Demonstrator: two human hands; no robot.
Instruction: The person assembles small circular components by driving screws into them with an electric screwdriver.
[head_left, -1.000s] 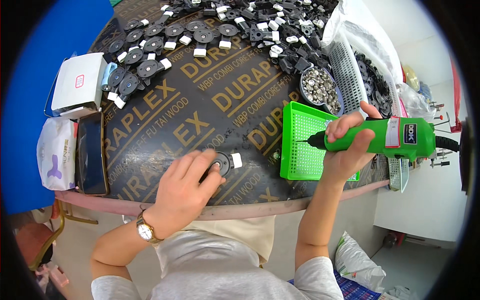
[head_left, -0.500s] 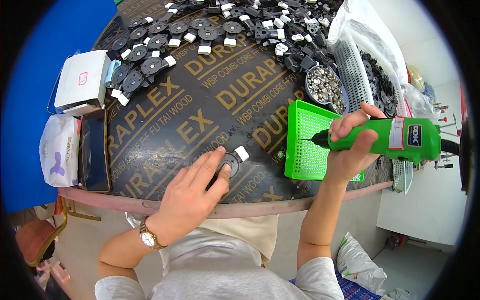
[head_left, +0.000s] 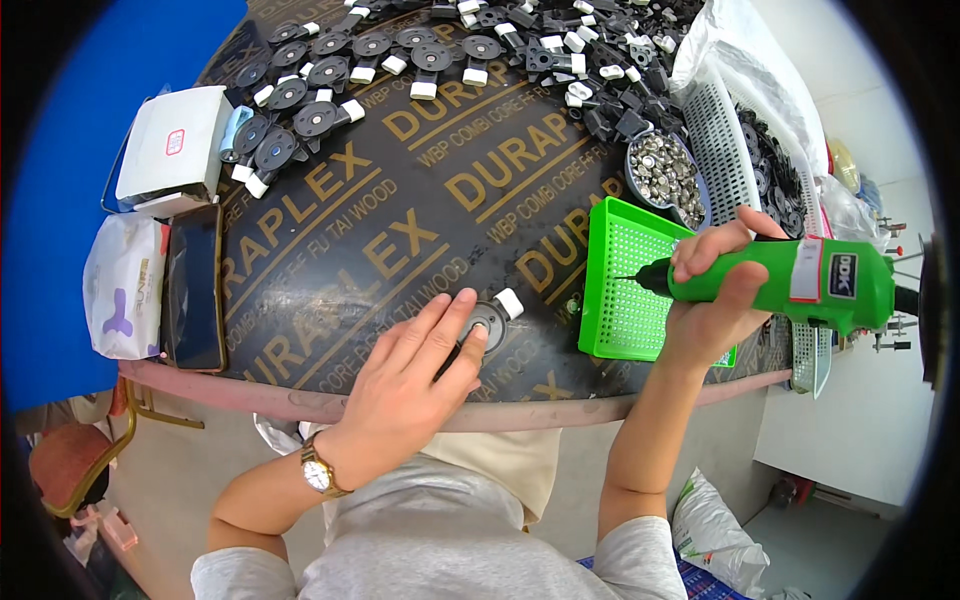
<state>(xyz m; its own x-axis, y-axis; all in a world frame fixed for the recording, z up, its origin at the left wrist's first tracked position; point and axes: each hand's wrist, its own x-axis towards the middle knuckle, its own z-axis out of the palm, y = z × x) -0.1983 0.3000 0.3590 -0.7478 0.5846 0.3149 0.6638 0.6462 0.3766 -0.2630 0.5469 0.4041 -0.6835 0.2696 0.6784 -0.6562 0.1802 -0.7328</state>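
Near the front of the table, my left hand [head_left: 415,350] rests on a round black plastic part [head_left: 489,338] with a white end piece [head_left: 508,303]. The index finger and thumb lie against its disc, and the hand hides the rest of it. A green electric screwdriver [head_left: 790,278] is gripped in my right hand [head_left: 722,280], lying nearly level. Its thin bit [head_left: 626,278] points left, over a green perforated tray [head_left: 592,335]. Whether the bit touches the tray's bottom, I cannot tell.
Several similar black parts [head_left: 430,55] spread over the back of the dark table [head_left: 330,300]. A bowl of metal caps [head_left: 668,180] stands behind the tray, beside a white basket [head_left: 716,130] of black parts. A white box [head_left: 170,140], tissue pack [head_left: 125,290] and phone [head_left: 195,290] sit left.
My left hand and the black part have slid slightly right. The screwdriver stays over the green tray. The whole view has shifted a little.
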